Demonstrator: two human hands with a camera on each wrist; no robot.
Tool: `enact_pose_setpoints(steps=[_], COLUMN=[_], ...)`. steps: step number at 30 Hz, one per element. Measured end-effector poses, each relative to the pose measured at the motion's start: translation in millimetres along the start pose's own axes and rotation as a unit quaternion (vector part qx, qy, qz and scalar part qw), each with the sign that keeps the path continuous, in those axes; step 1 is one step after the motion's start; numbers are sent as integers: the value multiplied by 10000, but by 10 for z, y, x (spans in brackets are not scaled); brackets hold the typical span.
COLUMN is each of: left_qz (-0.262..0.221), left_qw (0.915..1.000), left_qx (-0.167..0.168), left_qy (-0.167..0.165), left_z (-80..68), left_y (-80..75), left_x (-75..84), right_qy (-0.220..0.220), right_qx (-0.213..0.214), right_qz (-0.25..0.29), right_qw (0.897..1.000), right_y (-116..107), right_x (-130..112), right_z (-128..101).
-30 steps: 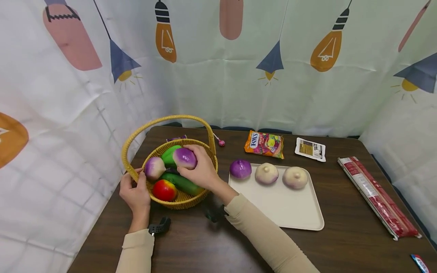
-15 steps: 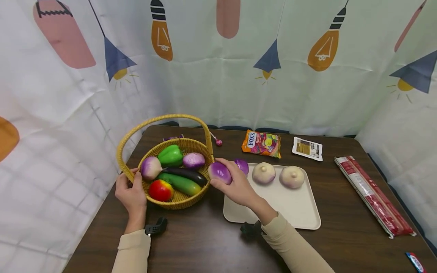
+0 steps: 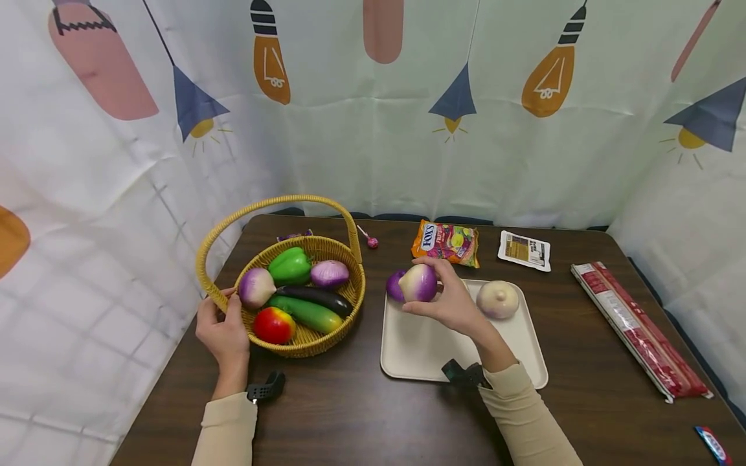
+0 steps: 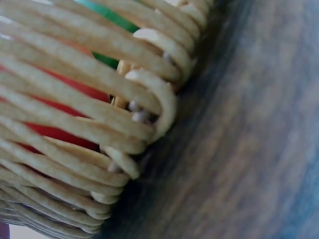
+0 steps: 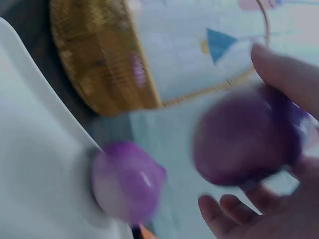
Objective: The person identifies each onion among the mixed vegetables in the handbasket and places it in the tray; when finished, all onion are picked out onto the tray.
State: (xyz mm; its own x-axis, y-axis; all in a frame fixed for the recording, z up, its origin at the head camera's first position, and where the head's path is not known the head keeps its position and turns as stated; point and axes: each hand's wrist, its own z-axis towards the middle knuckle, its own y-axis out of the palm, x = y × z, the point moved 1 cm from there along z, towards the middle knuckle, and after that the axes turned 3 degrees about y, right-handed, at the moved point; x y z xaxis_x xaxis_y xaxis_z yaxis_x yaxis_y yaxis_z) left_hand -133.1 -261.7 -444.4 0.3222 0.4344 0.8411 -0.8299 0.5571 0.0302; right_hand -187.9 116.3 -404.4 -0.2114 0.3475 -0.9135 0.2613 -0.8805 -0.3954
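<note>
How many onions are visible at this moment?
5: two in the basket, at and; one in the right hand; two on the tray, at and. Another may be hidden behind the hand.

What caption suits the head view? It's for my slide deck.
Right hand holds a purple onion over the tray; left hand grips the basket.

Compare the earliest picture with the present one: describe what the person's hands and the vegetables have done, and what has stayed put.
The right hand lifted a purple onion out of the basket and carried it rightward over the tray, where it now holds it beside another purple onion. The left hand stayed gripping the basket's rim, and the basket's other vegetables, snack bag and packets kept their places.
</note>
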Motion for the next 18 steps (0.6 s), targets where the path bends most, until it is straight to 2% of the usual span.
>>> enact_pose_setpoints(steps=[6, 9, 13, 18], left_qz=[-5, -24, 35, 48], left_qw=[10000, 9999, 9999, 10000], left_qx=[30, 41, 25, -15], left_qy=[77, 153, 121, 32], left_z=[0, 2, 3, 2], left_y=[-5, -6, 1, -1], left_x=[-5, -14, -9, 11], right_qy=[185, 45, -344, -620], right_qx=[-562, -995, -1672, -2379], right_qz=[-8, -193, -633, -801], right_qw=[9982, 9948, 9833, 9660], right_y=[-201, -231, -197, -121], right_x=[114, 162, 242, 327], right_z=[-24, -38, -45, -36])
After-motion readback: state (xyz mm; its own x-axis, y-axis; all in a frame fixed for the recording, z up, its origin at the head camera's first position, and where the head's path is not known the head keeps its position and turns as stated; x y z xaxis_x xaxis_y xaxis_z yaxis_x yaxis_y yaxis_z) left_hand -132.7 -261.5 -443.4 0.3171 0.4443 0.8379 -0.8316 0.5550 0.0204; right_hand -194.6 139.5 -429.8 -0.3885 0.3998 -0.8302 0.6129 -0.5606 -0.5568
